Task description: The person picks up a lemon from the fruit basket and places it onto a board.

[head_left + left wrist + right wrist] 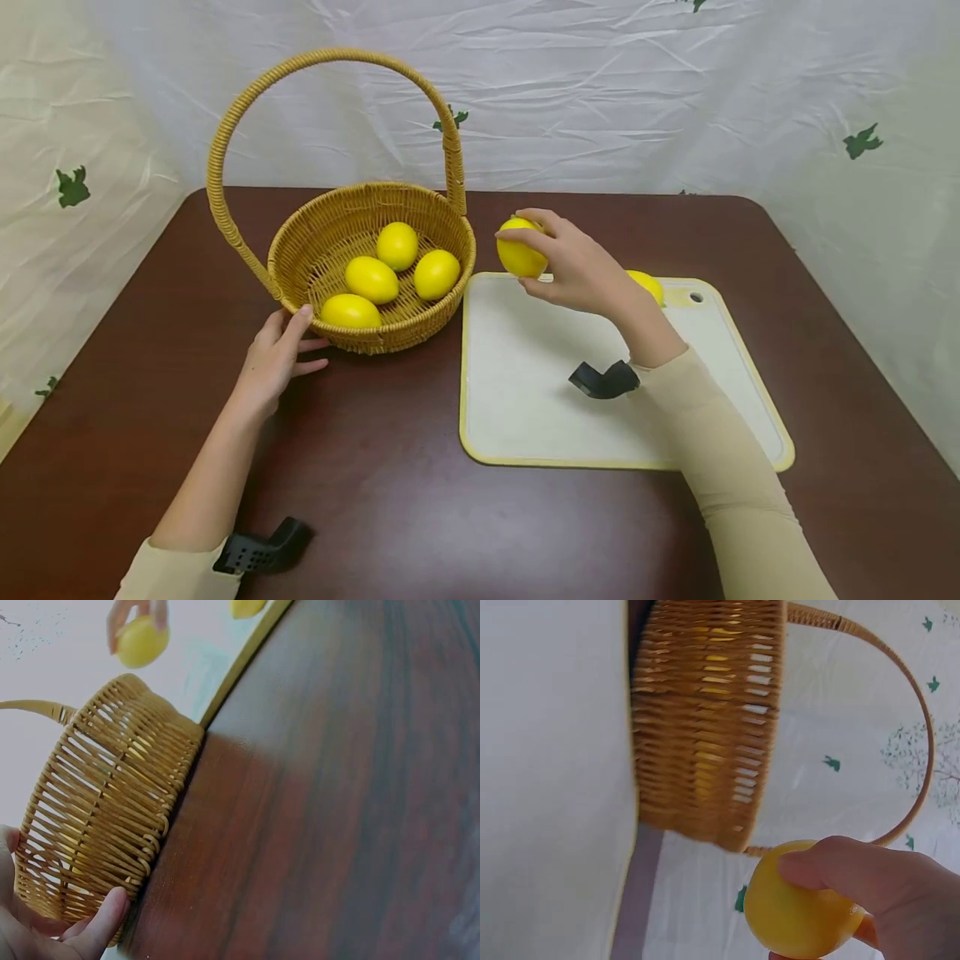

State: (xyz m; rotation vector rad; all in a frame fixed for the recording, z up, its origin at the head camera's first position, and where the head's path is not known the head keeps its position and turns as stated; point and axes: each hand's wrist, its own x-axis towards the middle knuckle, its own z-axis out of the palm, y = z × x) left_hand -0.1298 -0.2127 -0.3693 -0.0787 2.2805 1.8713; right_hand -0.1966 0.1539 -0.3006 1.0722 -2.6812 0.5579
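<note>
Head view: a held lemon (523, 262) in the right grip (588, 271), just right of the wicker basket (382, 340).
The right grip is parted only to the fruit's width, thumb and fingers pinching it in the air; to its left the basket holds four lemons (371, 279), below it lies the white board (540, 400), and another lemon (648, 285) shows behind its wrist. The left grip (272, 358) spans the basket's near-left side, thumb at the rim. Smooth skin may slip, so an even, gentle squeeze seems best; any crossing to the basket should clear the rim and end low, with the left grip bracing.
</note>
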